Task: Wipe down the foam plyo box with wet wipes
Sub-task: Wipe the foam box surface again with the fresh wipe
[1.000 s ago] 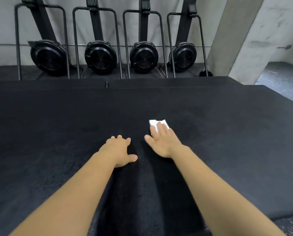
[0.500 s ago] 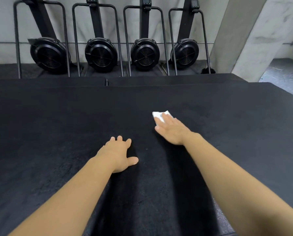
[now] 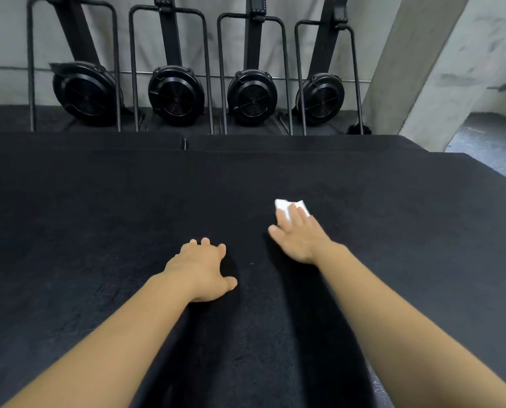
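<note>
Centrally, right hand (image 3: 300, 235) flat on wipe (image 3: 285, 205), box top (image 3: 98, 219) broad all round.

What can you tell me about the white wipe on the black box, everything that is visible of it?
The white wipe is a small folded piece, soft like cloth or moist paper, and it looks clean. It lies flat on the black top of the foam plyo box, right of the middle. The fingers of the right hand press down on its near part, so only its far edge and corners show. The left hand rests on the box apart from it. Whether it is wet cannot be seen.
</note>
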`<state>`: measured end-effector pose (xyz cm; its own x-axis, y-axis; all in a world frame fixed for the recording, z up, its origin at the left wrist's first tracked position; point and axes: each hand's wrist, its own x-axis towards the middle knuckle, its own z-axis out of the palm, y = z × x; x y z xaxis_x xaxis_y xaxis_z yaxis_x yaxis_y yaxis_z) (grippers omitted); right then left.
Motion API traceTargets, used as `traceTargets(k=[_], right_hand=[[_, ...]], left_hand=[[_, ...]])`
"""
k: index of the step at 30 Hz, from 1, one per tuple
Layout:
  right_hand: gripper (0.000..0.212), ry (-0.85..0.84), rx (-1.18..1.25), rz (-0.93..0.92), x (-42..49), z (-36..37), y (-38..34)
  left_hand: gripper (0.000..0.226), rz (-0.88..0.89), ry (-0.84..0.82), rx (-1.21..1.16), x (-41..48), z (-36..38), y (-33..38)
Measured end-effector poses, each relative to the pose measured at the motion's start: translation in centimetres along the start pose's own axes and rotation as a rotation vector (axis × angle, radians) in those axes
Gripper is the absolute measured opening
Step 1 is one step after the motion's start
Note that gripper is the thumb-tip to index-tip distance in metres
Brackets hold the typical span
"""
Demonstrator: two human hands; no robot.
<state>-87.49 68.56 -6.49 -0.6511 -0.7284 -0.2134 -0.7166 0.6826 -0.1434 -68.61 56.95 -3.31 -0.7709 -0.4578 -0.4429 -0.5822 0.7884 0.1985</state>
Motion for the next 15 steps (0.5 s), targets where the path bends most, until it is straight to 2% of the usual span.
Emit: traceTargets(k=[2,5,8,12,15], right_hand=[[0.065,-0.011,0.031,-0.087,-1.5,0.7,-2.1],[0.066,-0.068,0.016,-0.192,-3.0,1.3,-4.2],[0.066,-0.152,0.017,-0.251,-2.6,1.1,-5.2],[0.061,-0.126,0.007,-0.317,0.1,0.5,-4.0],[0.055,-0.038,0.034,-0.259,2.9,-0.3,-1.1]], left_hand=[[0.075,-0.017,0.029,-0.133,0.1,-0.7,-0.3],[0.057,-0.085,0.261,-0.287,1.0,-2.2,-0.9],[0.058,-0.11,0.384,-0.336,2.9,-3.0,-1.1],[0.063,-0.028,0.442,-0.278,6.2,-2.2,-0.6],[0.064,-0.041,0.46,-0.147,8.8,-1.2,-0.2]])
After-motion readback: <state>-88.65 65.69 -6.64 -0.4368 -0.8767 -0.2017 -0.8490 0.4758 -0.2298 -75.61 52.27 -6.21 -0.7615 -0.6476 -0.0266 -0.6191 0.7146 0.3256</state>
